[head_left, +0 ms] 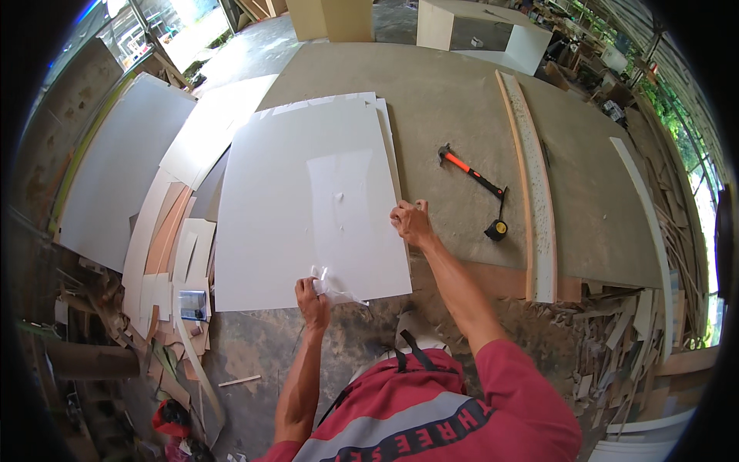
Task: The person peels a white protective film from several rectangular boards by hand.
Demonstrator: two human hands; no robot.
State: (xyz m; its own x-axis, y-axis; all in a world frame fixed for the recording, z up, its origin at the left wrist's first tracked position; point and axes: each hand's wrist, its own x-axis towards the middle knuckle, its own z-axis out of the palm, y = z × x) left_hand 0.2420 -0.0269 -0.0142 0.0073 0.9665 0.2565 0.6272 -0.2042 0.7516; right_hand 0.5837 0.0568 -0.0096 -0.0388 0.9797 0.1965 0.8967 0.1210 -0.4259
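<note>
A stack of white panels lies on the worktable in front of me, its top sheet broad and smooth. Crumpled clear plastic film is bunched at the near edge of the top panel, and my left hand is closed on it. At the right edge of the panel, my right hand has its fingers curled together. Whatever they may pinch is hidden. Small white bits are scattered on the panel, inside a paler rectangular patch.
A claw hammer with an orange and black handle and a black tape measure lie right of the panels on the brown worktable. Beyond them runs a long narrow wooden strip frame. Board offcuts pile up at left.
</note>
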